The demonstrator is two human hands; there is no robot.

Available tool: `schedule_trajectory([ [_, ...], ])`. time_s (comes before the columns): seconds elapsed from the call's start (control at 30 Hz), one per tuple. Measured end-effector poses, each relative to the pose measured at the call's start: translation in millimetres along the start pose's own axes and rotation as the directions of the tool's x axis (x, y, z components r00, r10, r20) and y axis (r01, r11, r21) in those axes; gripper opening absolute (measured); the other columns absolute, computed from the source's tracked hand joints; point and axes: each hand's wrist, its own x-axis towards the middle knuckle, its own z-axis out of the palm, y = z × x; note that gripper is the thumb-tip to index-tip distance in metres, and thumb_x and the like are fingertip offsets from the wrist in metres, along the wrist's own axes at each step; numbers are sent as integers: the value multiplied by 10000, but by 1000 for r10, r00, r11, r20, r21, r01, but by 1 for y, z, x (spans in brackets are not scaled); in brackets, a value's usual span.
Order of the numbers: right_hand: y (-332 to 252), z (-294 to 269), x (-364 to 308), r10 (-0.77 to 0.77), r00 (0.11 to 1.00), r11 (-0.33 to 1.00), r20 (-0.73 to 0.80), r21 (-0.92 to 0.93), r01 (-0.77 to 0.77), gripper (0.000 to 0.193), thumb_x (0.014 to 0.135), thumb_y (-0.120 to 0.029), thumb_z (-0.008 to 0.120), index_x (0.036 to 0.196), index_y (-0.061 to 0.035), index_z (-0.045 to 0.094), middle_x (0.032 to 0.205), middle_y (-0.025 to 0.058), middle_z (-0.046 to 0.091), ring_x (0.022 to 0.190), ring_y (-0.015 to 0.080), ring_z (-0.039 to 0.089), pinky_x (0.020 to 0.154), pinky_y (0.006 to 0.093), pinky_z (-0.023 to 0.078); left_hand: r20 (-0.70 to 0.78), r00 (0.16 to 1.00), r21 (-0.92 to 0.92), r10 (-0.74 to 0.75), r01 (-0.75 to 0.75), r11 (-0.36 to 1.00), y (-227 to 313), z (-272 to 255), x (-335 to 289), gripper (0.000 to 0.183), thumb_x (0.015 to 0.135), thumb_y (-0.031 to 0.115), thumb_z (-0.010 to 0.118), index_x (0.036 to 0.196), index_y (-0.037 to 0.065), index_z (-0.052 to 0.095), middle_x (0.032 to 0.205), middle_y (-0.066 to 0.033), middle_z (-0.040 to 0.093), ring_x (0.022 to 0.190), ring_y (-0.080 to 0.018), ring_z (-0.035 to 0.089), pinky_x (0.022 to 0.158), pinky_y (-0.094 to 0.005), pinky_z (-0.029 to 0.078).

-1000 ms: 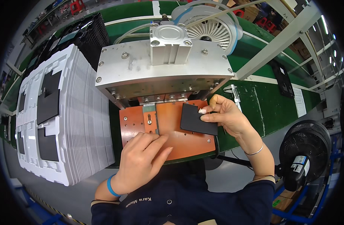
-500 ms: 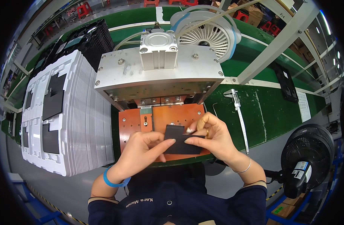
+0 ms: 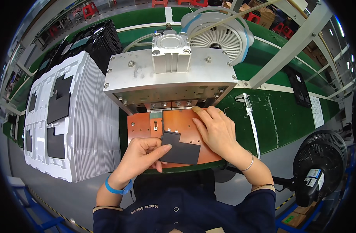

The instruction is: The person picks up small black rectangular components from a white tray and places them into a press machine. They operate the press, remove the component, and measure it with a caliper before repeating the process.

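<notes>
My left hand (image 3: 141, 156) pinches a flat black L-shaped piece (image 3: 182, 150) by its left side, between thumb and curled fingers. Two small silvery tabs stick out of its upper edge. The piece is tilted over the front of an orange base plate (image 3: 138, 130). My right hand (image 3: 220, 134) reaches over the plate's right side with fingers stretched out and thumb apart. Its index fingertip is at the rear of the plate, by the lower edge of a silver metal press (image 3: 170, 83). Nothing shows in that hand.
A tall stack of white trays (image 3: 85, 128) stands at the left, with several black pieces (image 3: 58, 106) in the top one. Black crates (image 3: 98, 40) are behind it. On the green bench lie a caliper (image 3: 251, 112) and a white fan (image 3: 215, 40); a black fan (image 3: 319, 167) stands at right.
My right hand has let go of the black piece and moved up to the rear of the orange plate, its fingers straightening. My left hand still holds the piece, now tilted and slightly lower.
</notes>
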Motion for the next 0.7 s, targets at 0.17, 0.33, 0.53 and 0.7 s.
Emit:
schedule_trajectory([
  [0.17,5,0,-1,61,997,995,-54,-77,-65,258,830,-201,689,1048,-67,650,819,62,553,730,228,600,579,330,494,5,1000,2,13,-13,1000,1,0,-1,322,950,232,630,697,43,566,604,21,588,517,-55,621,462,-172,449],
  [0.33,3,-8,-4,133,991,933,4,336,-127,177,819,-124,708,970,-35,683,825,69,574,630,181,566,563,282,464,3,999,18,34,-34,999,1,0,-1,290,947,229,635,736,33,605,630,16,603,531,-55,618,463,-171,437],
  [0.53,-11,-8,8,91,906,266,414,866,-422,199,859,-172,719,977,-12,707,783,-15,573,637,35,501,583,195,405,29,996,-19,83,-82,996,2,5,-4,234,942,205,641,817,9,658,652,11,613,541,-48,590,481,-177,444],
  [0.7,-24,-15,23,-12,791,237,611,771,-592,194,882,-202,699,925,-12,701,735,-33,551,657,27,515,586,194,402,34,990,30,137,-138,990,-4,4,-4,231,937,194,646,838,-12,677,651,5,615,541,-54,588,489,-185,444],
])
